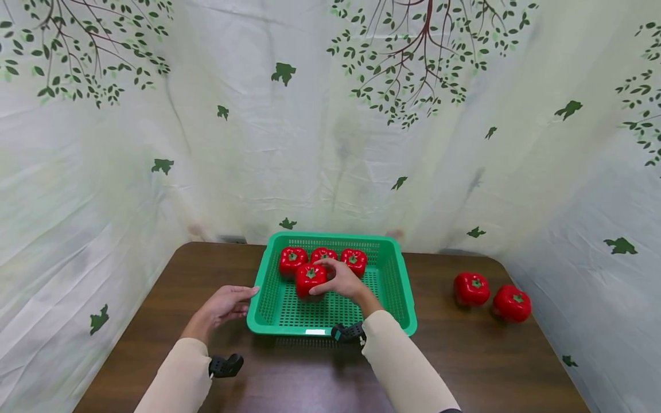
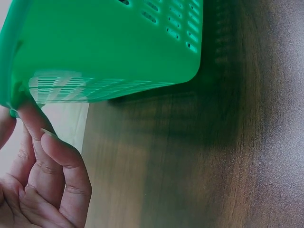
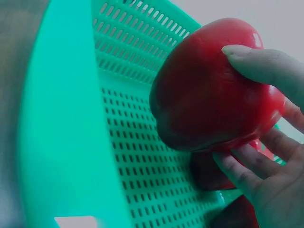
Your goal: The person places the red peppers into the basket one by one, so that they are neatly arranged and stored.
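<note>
My right hand (image 1: 343,282) grips a glossy red bell pepper (image 1: 310,280) over the inside of a green plastic basket (image 1: 281,330). In the right wrist view, the thumb lies on one side of this pepper (image 3: 204,90) and the other fingers on the opposite side. Three more red peppers are at the basket's back, among them one at the left (image 1: 292,261) and one at the right (image 1: 355,261); the middle one is partly hidden. My left hand (image 1: 227,305) pinches the basket's left rim between thumb and index finger, the remaining fingers bent below it.
Two red peppers, a nearer one (image 1: 512,303) and a farther one (image 1: 471,288), sit on the brown wooden table (image 1: 444,361) to the basket's right. Behind the table hangs a pale curtain (image 1: 320,143) printed with leaves and branches.
</note>
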The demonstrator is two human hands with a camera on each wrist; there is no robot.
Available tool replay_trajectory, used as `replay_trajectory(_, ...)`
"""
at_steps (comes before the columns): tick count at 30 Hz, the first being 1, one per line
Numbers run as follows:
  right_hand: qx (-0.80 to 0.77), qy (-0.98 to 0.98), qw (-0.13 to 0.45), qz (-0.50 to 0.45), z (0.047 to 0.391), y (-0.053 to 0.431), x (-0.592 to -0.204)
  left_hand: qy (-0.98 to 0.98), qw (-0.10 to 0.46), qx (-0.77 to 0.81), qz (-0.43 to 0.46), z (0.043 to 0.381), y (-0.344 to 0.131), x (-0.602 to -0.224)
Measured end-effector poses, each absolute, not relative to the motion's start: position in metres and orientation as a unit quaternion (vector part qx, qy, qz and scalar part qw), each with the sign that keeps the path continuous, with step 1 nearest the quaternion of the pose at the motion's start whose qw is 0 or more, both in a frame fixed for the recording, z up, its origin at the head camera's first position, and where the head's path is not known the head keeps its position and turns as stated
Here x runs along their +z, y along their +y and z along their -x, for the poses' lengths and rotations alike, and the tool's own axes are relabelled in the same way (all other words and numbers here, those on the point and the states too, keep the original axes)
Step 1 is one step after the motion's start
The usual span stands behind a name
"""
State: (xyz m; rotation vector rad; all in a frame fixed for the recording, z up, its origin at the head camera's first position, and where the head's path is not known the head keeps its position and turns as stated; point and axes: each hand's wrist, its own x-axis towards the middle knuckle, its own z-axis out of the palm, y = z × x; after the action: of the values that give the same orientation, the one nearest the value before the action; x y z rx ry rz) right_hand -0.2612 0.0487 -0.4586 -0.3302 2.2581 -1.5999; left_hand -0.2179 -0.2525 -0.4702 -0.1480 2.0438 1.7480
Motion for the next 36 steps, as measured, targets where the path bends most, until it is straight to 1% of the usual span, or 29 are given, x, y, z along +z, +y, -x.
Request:
replay_trajectory(13, -0.546, 0.806, 0.181, 0.139, 0.265, 0.031, -0.466, 0.739, 0.221, 0.634, 0.054, 0.217, -0.251, -0.469)
replay_trajectory(23, -0.545, 0.807, 0.189, 0.129, 0.266, 0.021, -0.474, 0.742, 0.225, 0.63, 0.054, 0.218, -0.251, -0.47)
replay_trajectory(36, -0.528, 0.823, 0.183, 0.104, 0.263, 0.005, -0.481, 0.739, 0.222, 0.635, 0.046, 0.217, -0.253, -0.47)
